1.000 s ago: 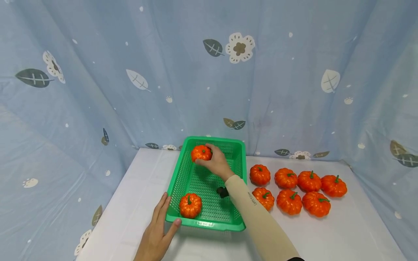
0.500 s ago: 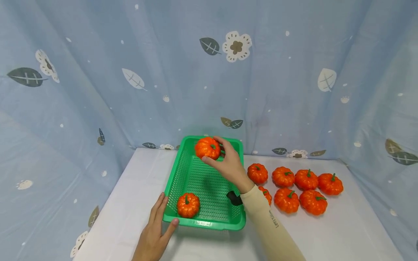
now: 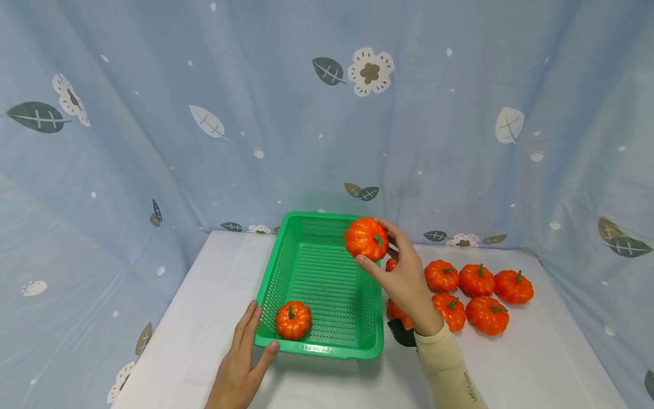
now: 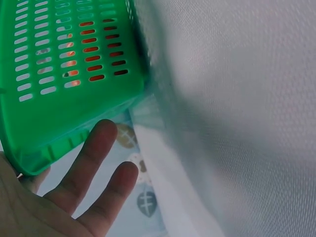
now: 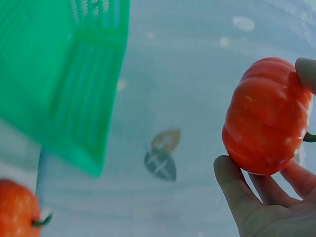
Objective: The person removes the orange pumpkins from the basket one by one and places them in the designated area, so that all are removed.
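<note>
My right hand (image 3: pixel 406 275) grips a small orange pumpkin (image 3: pixel 367 239) with a green stem, above the right rim of the green plastic basket (image 3: pixel 259 295). In the right wrist view the pumpkin (image 5: pixel 266 118) sits between the thumb and the fingertips, with the basket (image 5: pixel 84 89) off to the left. A second pumpkin (image 3: pixel 293 320) lies inside the basket at its near left corner. At that same corner my left hand (image 3: pixel 240 358) rests, fingers extended along the outer side and thumb by the front rim. The left wrist view shows the fingers straight beside the basket wall (image 4: pixel 74 106).
Right of the basket, several more pumpkins (image 3: pixel 487 316) stand in two rows on the white table (image 3: pixel 541 363). My right forearm and hand partly cover the nearest ones. A blue patterned curtain (image 3: pixel 286 113) hangs behind and at both sides.
My right hand has lifted the pumpkin from the far end of the basket and carried it right, over the rim. The left hand has stayed at the basket's corner.
</note>
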### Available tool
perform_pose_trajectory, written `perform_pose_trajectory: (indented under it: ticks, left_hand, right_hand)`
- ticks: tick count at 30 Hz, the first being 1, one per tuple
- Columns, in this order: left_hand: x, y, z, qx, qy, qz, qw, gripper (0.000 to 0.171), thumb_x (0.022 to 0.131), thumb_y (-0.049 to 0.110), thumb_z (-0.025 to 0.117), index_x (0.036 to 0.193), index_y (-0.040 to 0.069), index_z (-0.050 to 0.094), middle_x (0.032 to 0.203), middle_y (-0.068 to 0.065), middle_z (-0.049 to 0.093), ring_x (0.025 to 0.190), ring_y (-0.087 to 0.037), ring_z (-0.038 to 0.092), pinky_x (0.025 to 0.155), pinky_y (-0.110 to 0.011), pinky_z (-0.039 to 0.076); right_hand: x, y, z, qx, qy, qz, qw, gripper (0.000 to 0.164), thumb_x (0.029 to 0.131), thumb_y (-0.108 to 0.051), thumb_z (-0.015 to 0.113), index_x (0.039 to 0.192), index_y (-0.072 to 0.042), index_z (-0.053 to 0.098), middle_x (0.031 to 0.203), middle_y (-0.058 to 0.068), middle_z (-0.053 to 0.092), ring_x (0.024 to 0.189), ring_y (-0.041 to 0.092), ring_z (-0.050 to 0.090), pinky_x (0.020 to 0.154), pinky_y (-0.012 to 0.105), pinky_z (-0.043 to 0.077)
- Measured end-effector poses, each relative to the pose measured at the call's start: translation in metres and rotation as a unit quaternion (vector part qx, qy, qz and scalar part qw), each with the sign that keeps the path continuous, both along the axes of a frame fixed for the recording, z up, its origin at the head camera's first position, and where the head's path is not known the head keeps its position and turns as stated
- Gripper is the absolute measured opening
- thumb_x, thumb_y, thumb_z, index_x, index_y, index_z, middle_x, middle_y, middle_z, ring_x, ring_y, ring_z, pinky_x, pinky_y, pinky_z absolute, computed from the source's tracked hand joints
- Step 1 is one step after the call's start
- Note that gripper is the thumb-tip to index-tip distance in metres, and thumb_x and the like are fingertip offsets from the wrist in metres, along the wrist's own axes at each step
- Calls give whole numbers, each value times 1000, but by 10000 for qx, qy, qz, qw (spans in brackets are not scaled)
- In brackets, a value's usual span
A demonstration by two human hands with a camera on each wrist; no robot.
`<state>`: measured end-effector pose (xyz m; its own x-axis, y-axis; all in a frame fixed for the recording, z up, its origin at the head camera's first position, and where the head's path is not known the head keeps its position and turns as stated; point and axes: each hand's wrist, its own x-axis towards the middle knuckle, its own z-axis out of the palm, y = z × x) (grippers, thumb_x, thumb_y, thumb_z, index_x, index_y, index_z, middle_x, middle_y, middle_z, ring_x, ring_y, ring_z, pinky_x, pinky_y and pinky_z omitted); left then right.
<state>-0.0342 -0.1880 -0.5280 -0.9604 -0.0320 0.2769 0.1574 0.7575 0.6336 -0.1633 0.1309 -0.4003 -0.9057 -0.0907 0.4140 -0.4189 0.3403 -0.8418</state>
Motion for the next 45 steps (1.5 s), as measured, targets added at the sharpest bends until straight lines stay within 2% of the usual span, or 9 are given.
perform_pose_trajectory:
  ticks: [5,10,15,25,27,30,33,38,45]
  left_hand:
    - [1,0,0,3,-40,14,10000,75,101,38,64,163,27,22,168,13,13,143,-31,38,96,-63,48]
    - [1,0,0,7,45,59,10000,76,100,36,66,163,26,24,168,12,15,144,-30,38,96,-62,49]
    - [0,-1,-1,44,78,62,9999,76,100,35,67,163,26,25,168,10,16,143,-31,38,95,-63,49]
    - [2,0,-3,64,149,76,9998,76,99,34,68,162,26,26,168,7,20,142,-31,40,93,-63,50]
    - [2,-1,-3,76,166,85,9998,76,99,34,68,162,26,26,168,9,19,142,-31,41,93,-63,50]
    - [1,-1,-3,105,183,61,9998,76,99,33,67,162,27,25,168,9,19,142,-31,41,93,-64,49]
    - [0,0,-4,120,174,12,9998,76,100,33,67,163,27,25,168,9,18,142,-31,40,93,-63,50]
    - [0,0,-4,102,183,6,9998,77,99,33,68,162,26,26,168,8,19,142,-31,41,91,-63,51]
    - [1,-1,-3,151,230,6,9996,78,99,32,68,163,27,24,167,12,17,142,-32,40,93,-64,49]
  right_hand:
    - [10,31,-10,42,-147,-455,9988,79,87,-28,83,154,-18,42,150,1,46,131,24,50,100,29,50]
    - [18,63,-21,373,-243,-1056,9934,82,87,-26,83,156,-19,39,153,2,43,135,26,47,100,12,40]
    - [25,94,-26,461,-303,-1537,9866,83,86,-23,84,156,-16,39,151,7,45,132,31,48,94,6,39]
    - [46,156,-40,1165,-423,-2378,9634,87,86,-25,84,157,-11,36,148,18,43,126,39,47,90,2,33]
    - [49,167,-42,1146,-568,-2562,9581,87,87,-25,84,158,-11,35,149,20,39,128,42,46,97,6,35]
    - [52,184,-45,1050,-855,-2945,9460,88,88,-27,82,159,-12,32,154,21,33,134,47,41,114,29,36]
    - [55,203,-51,1003,-1217,-3330,9296,89,90,-29,79,161,-12,28,158,21,29,139,48,37,114,52,33]
    - [59,231,-67,1037,-1613,-3707,9088,88,93,-29,75,161,-7,24,159,24,25,141,49,35,113,57,33]
    - [64,255,-90,1332,-2128,-3856,8879,92,93,-36,74,159,2,22,156,32,28,136,51,35,111,62,34]
